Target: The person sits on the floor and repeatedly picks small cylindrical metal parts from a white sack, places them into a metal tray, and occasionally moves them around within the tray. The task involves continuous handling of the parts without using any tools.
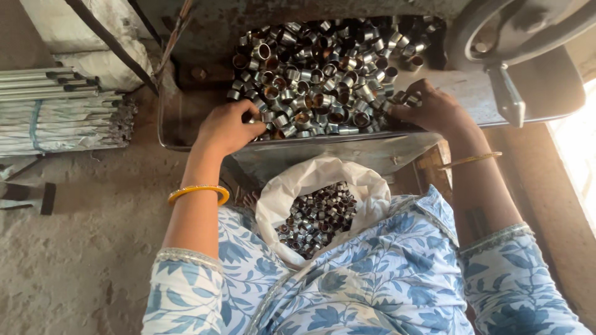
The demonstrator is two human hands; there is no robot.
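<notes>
A heap of short shiny metal rings (323, 68) fills a shallow metal tray (180, 121) in front of me. My left hand (228, 127) rests at the heap's near left edge, fingers curled around a few rings. My right hand (429, 107) is at the heap's near right edge, fingers closed over several rings. Below the tray, between my arms, a white sack (292, 186) stands open with more of the same rings (320, 217) inside. A yellow bangle sits on each wrist.
A bundle of long metal tubes (59, 115) in wrapping lies on the dirt floor at left. A machine part with a round wheel (515, 37) and a flat plate stands at upper right. A belt (112, 43) slants down at upper left.
</notes>
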